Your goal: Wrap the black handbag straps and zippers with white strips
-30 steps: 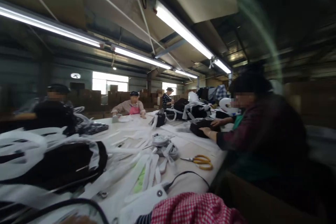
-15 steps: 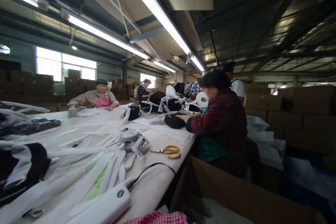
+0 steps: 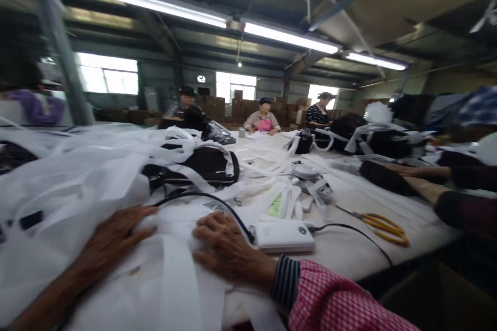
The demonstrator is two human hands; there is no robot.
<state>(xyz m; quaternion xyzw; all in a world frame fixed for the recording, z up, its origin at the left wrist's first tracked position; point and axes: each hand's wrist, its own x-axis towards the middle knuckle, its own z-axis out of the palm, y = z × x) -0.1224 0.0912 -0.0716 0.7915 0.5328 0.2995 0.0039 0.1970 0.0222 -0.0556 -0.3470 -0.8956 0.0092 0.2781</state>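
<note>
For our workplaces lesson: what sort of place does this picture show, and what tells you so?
Probably a bag-making workshop: people sit round a long work table strewn with white strips, black bags and yellow scissors, with cardboard boxes stacked behind.

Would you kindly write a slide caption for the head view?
Left hand and right hand rest on white fabric strips, beside a white power bank and yellow scissors on a shared worktable.

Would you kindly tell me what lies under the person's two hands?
The left hand and right hand lie flat on white fabric strips; whatever is beneath that heap is covered.
</note>
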